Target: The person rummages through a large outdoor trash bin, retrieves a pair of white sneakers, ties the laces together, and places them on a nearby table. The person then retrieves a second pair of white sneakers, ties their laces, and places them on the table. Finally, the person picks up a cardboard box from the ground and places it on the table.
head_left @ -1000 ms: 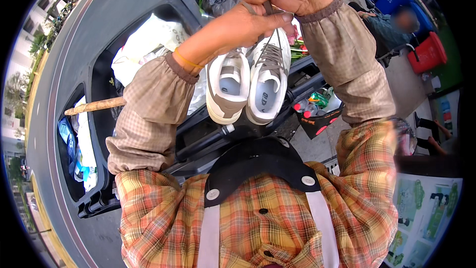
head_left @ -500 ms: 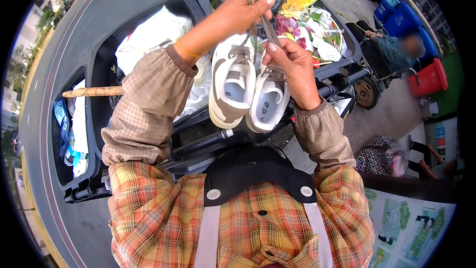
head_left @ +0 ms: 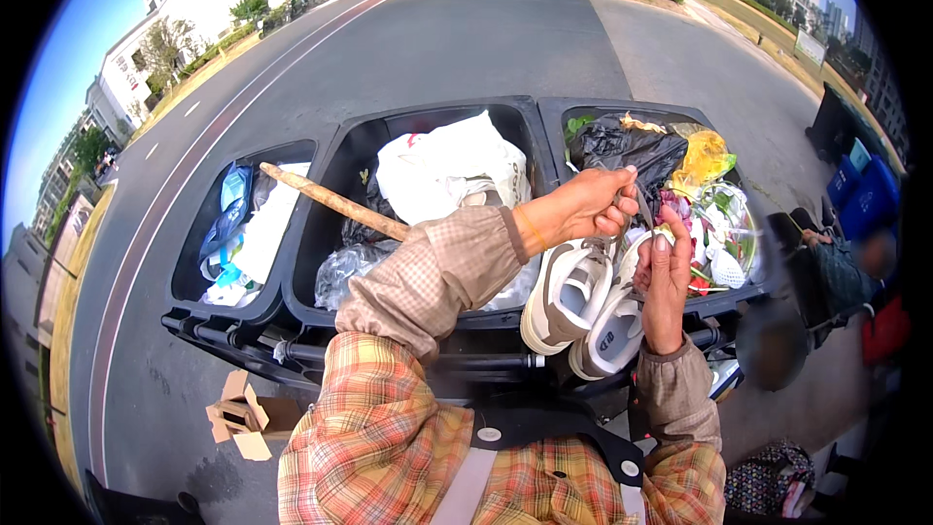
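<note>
A pair of white sneakers with beige and grey parts hangs in front of me, toes away, pale insoles showing. One sneaker (head_left: pixel 552 319) is on the left, the other sneaker (head_left: pixel 604 342) close beside it on the right. My left hand (head_left: pixel 586 204) is closed in a pinch on the grey-brown shoelaces (head_left: pixel 645 212) above the shoes. My right hand (head_left: pixel 667 277) is just below, thumb and fingers closed on the laces near the right sneaker's tongue. The sneakers hang over the front rim of the bins; part of each is hidden by my hands.
Three dark bins stand in a row: a left bin (head_left: pixel 182 277) with blue and white waste, a middle bin (head_left: pixel 335 170) with a white bag (head_left: pixel 457 163) and a wooden stick (head_left: pixel 335 202), a right bin (head_left: pixel 552 126) of mixed rubbish. An opened cardboard box (head_left: pixel 251 418) lies on the ground.
The view has tilted up and swung left, so hands and sneakers sit lower right. The road and cardboard box came into view. Both hands still hold the laces.
</note>
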Motion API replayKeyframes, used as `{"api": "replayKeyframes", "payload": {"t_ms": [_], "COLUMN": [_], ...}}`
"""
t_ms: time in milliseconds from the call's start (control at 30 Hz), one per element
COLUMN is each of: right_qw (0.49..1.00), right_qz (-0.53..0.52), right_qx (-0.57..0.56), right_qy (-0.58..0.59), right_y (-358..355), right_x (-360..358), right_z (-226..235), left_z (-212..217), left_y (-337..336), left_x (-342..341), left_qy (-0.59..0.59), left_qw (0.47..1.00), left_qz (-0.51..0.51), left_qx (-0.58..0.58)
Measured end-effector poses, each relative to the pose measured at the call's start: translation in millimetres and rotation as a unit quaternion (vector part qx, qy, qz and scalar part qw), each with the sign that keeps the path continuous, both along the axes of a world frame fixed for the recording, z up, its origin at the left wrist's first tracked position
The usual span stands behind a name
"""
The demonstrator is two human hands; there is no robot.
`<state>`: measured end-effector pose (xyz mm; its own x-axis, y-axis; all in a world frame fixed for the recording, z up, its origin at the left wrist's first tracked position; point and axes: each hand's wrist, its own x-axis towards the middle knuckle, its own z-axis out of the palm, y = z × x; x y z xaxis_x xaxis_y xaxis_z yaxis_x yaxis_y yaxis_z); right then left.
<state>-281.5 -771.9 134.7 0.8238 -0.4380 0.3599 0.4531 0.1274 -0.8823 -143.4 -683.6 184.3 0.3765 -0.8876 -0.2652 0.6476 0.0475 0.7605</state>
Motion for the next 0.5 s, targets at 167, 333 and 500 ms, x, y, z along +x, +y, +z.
{"api": "replayKeyframes", "payload": {"t_ms": [167, 333, 500], "right_qw": [0.988, 0.983, 0.992], "right_qz": [0.023, 0.052, 0.057], "right_qx": [-0.141, -0.161, -0.112], "right_qy": [0.057, 0.071, 0.029], "right_y": [-22.8, -17.4, -16.5], "right_x": [5.5, 11.0, 10.8], "right_z": [-23.0, -7.2, -6.3], "left_z": [1.2, 18.8, 21.1], "left_y": [4.7, 8.3, 16.6], "left_x": [-11.3, -27.7, -27.5], "left_qy": [0.051, -0.067, -0.072], "left_qw": [0.993, 0.992, 0.989], "left_qz": [0.057, 0.054, 0.056], "left_qx": [-0.092, -0.092, -0.112]}}
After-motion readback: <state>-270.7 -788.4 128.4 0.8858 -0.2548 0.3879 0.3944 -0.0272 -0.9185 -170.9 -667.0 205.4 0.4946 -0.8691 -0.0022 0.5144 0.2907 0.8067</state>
